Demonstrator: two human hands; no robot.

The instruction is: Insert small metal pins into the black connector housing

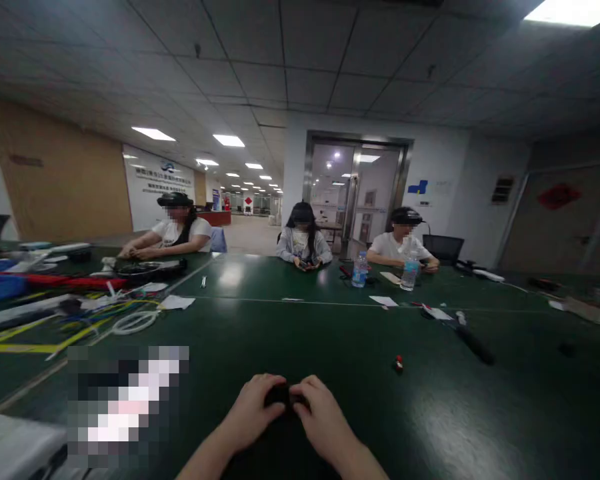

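Note:
Over the dark green table (220,360), close to my body, both hands face each other with curled fingers. My left hand (253,412) bends its thumb and fingers around a small dark area, and its fingertips point right. My right hand (323,417) mirrors it, thumb and fingers curled in the same way. Between the fingertips something dark shows, too dim against the table to name. To the right lies a small red and white item (399,363), apart from my hands.
Cables (135,323) and tools clutter the left side; a pixelated patch covers something nearer. Two water bottles (359,270) stand far right of centre. A black-handled tool (475,343) and papers (383,301) lie on the right. Three people (305,243) sit across the table.

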